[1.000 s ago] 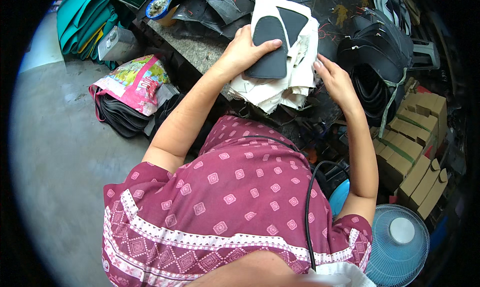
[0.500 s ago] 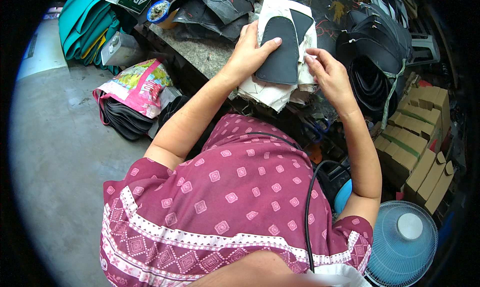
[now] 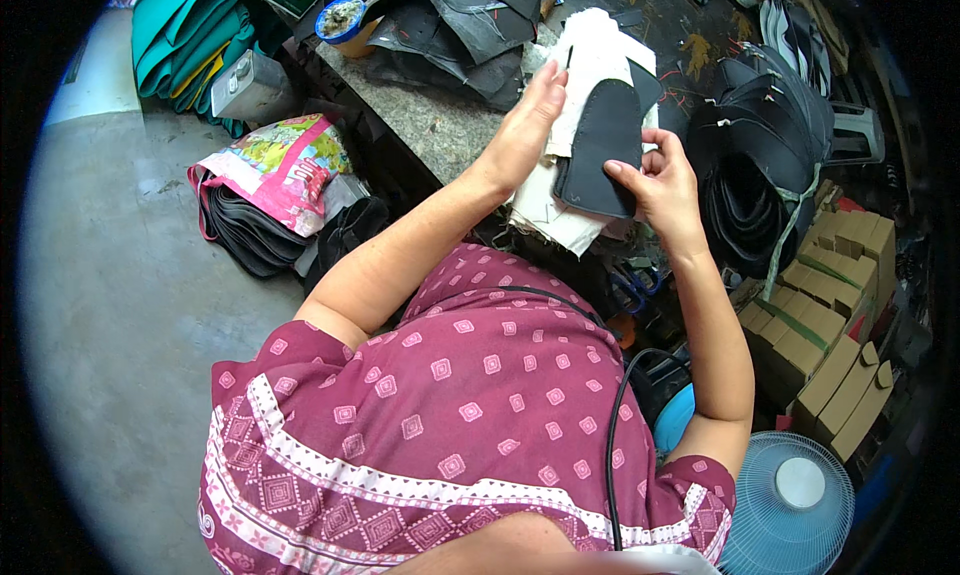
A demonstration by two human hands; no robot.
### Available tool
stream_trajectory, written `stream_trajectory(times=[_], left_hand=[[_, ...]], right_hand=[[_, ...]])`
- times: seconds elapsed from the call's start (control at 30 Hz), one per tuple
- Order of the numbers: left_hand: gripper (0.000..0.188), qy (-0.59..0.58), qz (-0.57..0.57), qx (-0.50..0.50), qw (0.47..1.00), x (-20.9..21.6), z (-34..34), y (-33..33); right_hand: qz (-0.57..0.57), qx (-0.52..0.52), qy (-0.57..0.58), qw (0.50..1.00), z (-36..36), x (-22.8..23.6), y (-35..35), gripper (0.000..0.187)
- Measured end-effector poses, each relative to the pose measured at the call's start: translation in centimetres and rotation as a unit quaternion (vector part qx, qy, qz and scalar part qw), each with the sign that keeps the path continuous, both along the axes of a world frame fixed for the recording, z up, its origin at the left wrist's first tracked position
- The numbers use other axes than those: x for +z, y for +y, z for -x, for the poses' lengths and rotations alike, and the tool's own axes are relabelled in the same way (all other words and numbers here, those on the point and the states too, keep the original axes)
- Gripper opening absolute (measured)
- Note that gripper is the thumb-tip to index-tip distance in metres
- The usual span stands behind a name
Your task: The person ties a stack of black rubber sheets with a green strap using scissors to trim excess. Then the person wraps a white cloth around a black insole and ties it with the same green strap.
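Teal rolled sheets (image 3: 185, 30) lie at the far left, cut off by the dark rim, beside a small metal box (image 3: 245, 85) and a colourful bag (image 3: 275, 170) over a stack of dark sheets (image 3: 240, 237) on the floor. On the stone table (image 3: 425, 125), a blue-rimmed bowl (image 3: 342, 17) sits at the near-left corner beside crumpled dark pieces (image 3: 450, 35). The left hand (image 3: 525, 125) lies flat and open against the white cloth pile (image 3: 590, 55) at the table's near edge, its fingertips behind the sole-shaped black piece (image 3: 600, 150). The right hand (image 3: 660, 180) pinches that piece's lower right edge, thumb on top, the other fingers hidden beneath. Right of it, a bundle of black straps (image 3: 760, 145), cardboard boxes (image 3: 840, 325) and a blue fan (image 3: 790, 500) blur toward the rim.
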State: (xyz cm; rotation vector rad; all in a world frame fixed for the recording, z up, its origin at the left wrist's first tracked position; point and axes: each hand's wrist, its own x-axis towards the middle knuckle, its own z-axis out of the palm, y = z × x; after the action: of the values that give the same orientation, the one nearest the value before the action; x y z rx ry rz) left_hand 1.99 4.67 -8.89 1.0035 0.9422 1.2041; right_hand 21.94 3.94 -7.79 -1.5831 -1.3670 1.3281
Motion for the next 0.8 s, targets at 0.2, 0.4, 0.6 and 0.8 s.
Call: stream_trajectory(times=[0.2, 0.4, 0.6, 0.8], left_hand=[[0.05, 0.361, -0.181, 0.051, 0.913, 0.4, 0.8, -0.9], [0.05, 0.315, -0.209, 0.056, 0.924, -0.6, 0.3, -1.3], [0.027, 0.251, -0.266, 0.013, 0.931, -1.7, 0.4, -0.6], [0.045, 0.303, -0.138, 0.094, 0.938, -1.5, 0.7, 0.4]], right_hand=[[-0.013, 0.017, -0.032, 0.999, -0.1, 1.0, -0.6, 0.044], [-0.252, 0.036, -0.123, 0.959, 0.8, 1.9, -1.9, 0.032], [0.015, 0.008, 0.186, 0.982, -0.7, 1.5, -1.1, 0.028], [0.03, -0.133, 0.267, 0.954, -3.0, 2.0, -0.1, 0.026]])
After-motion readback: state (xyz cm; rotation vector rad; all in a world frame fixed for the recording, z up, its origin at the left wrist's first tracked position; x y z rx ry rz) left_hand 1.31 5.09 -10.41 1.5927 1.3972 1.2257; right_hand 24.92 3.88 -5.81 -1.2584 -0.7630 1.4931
